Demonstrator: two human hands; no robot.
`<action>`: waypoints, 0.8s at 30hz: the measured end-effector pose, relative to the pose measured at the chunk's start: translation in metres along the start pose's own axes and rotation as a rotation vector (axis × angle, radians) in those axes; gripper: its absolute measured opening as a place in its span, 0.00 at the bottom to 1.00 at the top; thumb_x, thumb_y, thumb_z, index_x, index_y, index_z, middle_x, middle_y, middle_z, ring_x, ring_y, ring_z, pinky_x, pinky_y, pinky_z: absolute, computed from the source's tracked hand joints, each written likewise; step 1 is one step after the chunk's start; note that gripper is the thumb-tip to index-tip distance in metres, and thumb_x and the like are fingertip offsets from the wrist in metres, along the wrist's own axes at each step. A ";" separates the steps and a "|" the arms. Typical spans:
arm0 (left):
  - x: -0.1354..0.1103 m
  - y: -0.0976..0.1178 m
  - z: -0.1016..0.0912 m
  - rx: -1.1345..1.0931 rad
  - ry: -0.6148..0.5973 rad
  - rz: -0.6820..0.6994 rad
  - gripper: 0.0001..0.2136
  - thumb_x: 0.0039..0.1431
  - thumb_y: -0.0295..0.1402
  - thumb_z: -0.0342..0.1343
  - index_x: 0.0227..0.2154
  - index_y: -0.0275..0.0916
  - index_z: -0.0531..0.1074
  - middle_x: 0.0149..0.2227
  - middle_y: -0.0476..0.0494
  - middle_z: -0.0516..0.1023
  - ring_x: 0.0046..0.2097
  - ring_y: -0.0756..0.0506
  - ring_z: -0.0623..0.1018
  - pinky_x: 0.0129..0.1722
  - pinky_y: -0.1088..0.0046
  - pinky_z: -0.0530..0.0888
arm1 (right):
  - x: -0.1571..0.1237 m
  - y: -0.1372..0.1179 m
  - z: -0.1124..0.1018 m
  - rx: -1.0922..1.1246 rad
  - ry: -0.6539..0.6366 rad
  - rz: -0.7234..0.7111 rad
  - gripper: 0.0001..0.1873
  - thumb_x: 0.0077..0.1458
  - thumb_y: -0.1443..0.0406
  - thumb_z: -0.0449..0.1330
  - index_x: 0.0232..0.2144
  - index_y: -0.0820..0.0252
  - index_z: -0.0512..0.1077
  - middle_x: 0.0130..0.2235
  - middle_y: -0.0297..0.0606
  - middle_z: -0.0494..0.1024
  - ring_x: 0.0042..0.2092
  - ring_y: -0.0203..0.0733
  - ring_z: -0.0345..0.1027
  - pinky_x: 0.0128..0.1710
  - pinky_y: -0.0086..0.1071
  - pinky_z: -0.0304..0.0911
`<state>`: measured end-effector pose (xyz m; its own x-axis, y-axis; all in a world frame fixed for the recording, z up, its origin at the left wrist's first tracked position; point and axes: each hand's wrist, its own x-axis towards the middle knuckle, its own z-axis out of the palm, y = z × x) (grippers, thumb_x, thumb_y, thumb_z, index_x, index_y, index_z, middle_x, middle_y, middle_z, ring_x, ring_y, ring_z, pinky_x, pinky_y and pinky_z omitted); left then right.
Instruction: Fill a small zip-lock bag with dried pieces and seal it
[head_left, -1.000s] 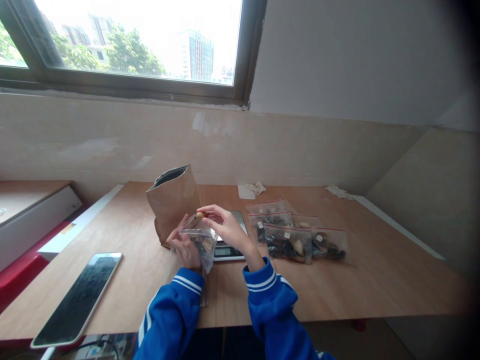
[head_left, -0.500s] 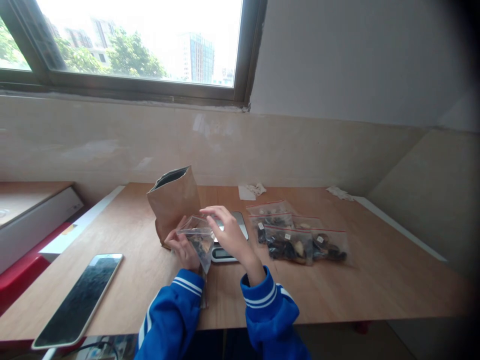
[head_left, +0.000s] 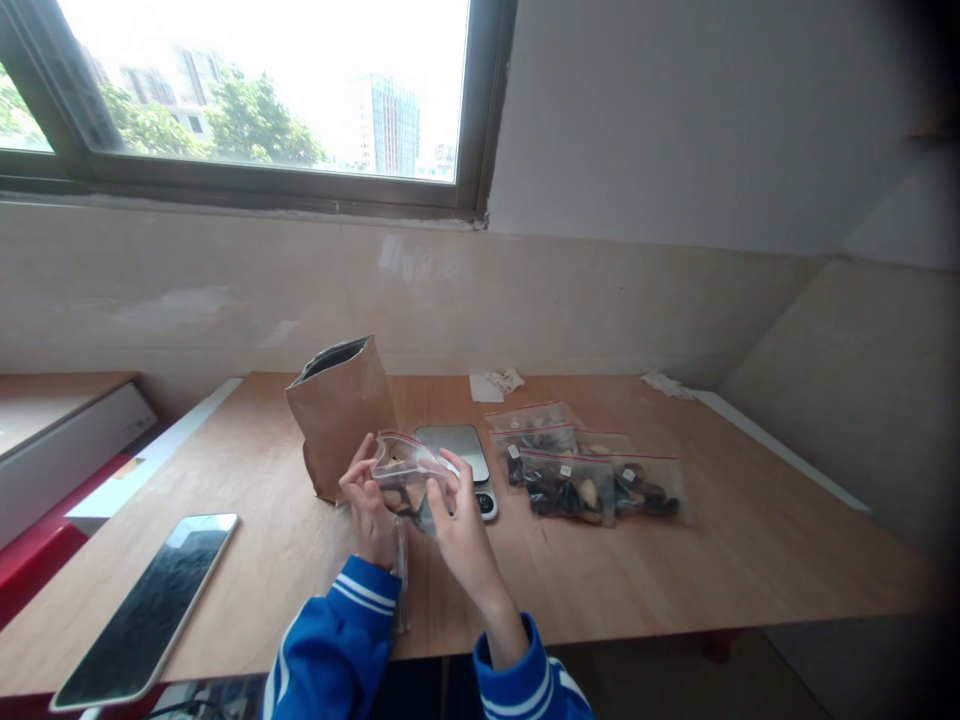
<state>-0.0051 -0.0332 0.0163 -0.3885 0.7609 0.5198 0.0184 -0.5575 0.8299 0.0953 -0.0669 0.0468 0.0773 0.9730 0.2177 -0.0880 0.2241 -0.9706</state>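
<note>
Between my two hands is a clear zip bag (head_left: 409, 482) with a red line along its mouth and brown and dark dried pieces inside. My left hand (head_left: 369, 508) grips its left side. My right hand (head_left: 459, 520) pinches its right edge between thumb and fingers. The bag's mouth gapes a little. Just behind my right hand lies a digital kitchen scale (head_left: 457, 445) with a bare metal plate, its front partly covered by the hand. A brown paper bag (head_left: 345, 405) stands open behind my left hand. Beneath my left wrist, clear plastic (head_left: 403, 590) rests on the table.
Several filled zip bags (head_left: 570, 490) with small white labels lie in a group to the right. A phone (head_left: 154, 610) with a cable lies at the table's left front. Crumpled white tissue (head_left: 499, 384) sits at the back, near the wall.
My right hand has come down from above the scale and taken hold of the bag's right side. The scale's plate is uncovered now. The view has shifted slightly.
</note>
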 end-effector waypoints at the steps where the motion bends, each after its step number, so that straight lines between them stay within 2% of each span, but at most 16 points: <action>1: -0.002 0.006 -0.002 -0.037 0.019 0.010 0.14 0.62 0.46 0.42 0.41 0.41 0.59 0.61 0.35 0.59 0.57 0.41 0.68 0.55 0.53 0.64 | -0.002 -0.003 -0.006 0.008 0.003 -0.012 0.22 0.60 0.56 0.50 0.54 0.56 0.57 0.52 0.45 0.71 0.53 0.43 0.66 0.55 0.40 0.60; 4: -0.005 0.024 -0.008 -0.061 0.040 -0.103 0.14 0.60 0.41 0.50 0.46 0.43 0.61 0.60 0.38 0.63 0.49 0.44 0.75 0.50 0.60 0.70 | -0.008 -0.012 -0.027 -0.017 0.078 -0.026 0.18 0.61 0.56 0.49 0.49 0.57 0.66 0.51 0.43 0.72 0.54 0.44 0.65 0.56 0.40 0.58; 7: -0.002 0.032 -0.014 -0.014 -0.167 -0.257 0.14 0.58 0.41 0.52 0.44 0.39 0.68 0.48 0.40 0.74 0.50 0.42 0.74 0.50 0.62 0.69 | -0.015 -0.016 -0.044 -0.045 0.141 -0.027 0.18 0.61 0.56 0.49 0.43 0.57 0.73 0.53 0.42 0.71 0.56 0.45 0.62 0.58 0.40 0.55; 9: -0.001 0.033 -0.015 -0.004 -0.300 -0.334 0.14 0.59 0.42 0.51 0.41 0.38 0.71 0.42 0.40 0.78 0.48 0.41 0.75 0.50 0.62 0.69 | -0.018 -0.016 -0.051 -0.041 0.137 -0.035 0.19 0.61 0.55 0.49 0.42 0.57 0.74 0.55 0.40 0.71 0.58 0.45 0.60 0.60 0.41 0.52; 10: -0.002 0.033 -0.015 -0.007 -0.325 -0.355 0.14 0.59 0.42 0.51 0.40 0.38 0.72 0.41 0.41 0.78 0.47 0.41 0.75 0.50 0.62 0.69 | -0.020 -0.016 -0.053 -0.030 0.123 -0.034 0.20 0.61 0.54 0.49 0.44 0.57 0.74 0.54 0.40 0.71 0.58 0.45 0.60 0.61 0.41 0.51; 14: -0.014 0.037 -0.005 0.002 -0.214 -0.353 0.15 0.59 0.44 0.50 0.36 0.38 0.73 0.37 0.43 0.79 0.41 0.43 0.77 0.43 0.66 0.72 | -0.023 -0.015 -0.051 0.032 0.080 -0.014 0.23 0.61 0.52 0.47 0.53 0.55 0.67 0.51 0.40 0.75 0.57 0.45 0.63 0.61 0.44 0.52; 16: -0.024 0.041 0.003 0.018 -0.157 -0.332 0.14 0.58 0.45 0.50 0.33 0.39 0.73 0.36 0.44 0.79 0.38 0.44 0.77 0.39 0.68 0.73 | -0.024 -0.015 -0.047 0.025 0.064 -0.026 0.24 0.61 0.52 0.47 0.54 0.55 0.66 0.52 0.40 0.74 0.57 0.46 0.63 0.60 0.44 0.53; 18: -0.034 0.043 0.010 0.048 -0.155 -0.316 0.14 0.58 0.45 0.51 0.32 0.40 0.73 0.35 0.45 0.79 0.38 0.45 0.77 0.39 0.69 0.72 | -0.024 -0.016 -0.045 -0.003 0.042 -0.047 0.25 0.61 0.51 0.47 0.54 0.55 0.67 0.53 0.41 0.73 0.57 0.46 0.63 0.59 0.43 0.54; 19: -0.038 0.043 0.011 0.071 -0.129 -0.310 0.14 0.58 0.45 0.51 0.31 0.40 0.73 0.34 0.45 0.78 0.37 0.45 0.77 0.38 0.70 0.72 | -0.023 -0.015 -0.046 -0.017 0.056 -0.052 0.25 0.61 0.51 0.47 0.53 0.55 0.67 0.52 0.41 0.74 0.56 0.46 0.64 0.58 0.43 0.56; 21: -0.043 0.041 0.012 0.120 -0.031 -0.301 0.14 0.58 0.45 0.50 0.31 0.40 0.73 0.31 0.47 0.77 0.33 0.47 0.76 0.33 0.72 0.72 | -0.023 -0.010 -0.051 -0.047 0.164 -0.054 0.24 0.61 0.51 0.47 0.51 0.56 0.69 0.48 0.42 0.77 0.51 0.46 0.69 0.55 0.42 0.59; 24: -0.042 0.037 0.006 0.157 0.059 -0.307 0.15 0.57 0.46 0.51 0.31 0.40 0.73 0.29 0.48 0.76 0.29 0.48 0.74 0.27 0.75 0.70 | -0.022 0.002 -0.065 -0.093 0.314 -0.038 0.24 0.60 0.49 0.48 0.43 0.58 0.74 0.40 0.42 0.79 0.42 0.47 0.72 0.48 0.40 0.64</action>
<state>0.0178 -0.0839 0.0259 -0.4502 0.8623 0.2319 0.0317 -0.2440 0.9692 0.1585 -0.0913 0.0333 0.3827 0.8959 0.2257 0.0109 0.2399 -0.9707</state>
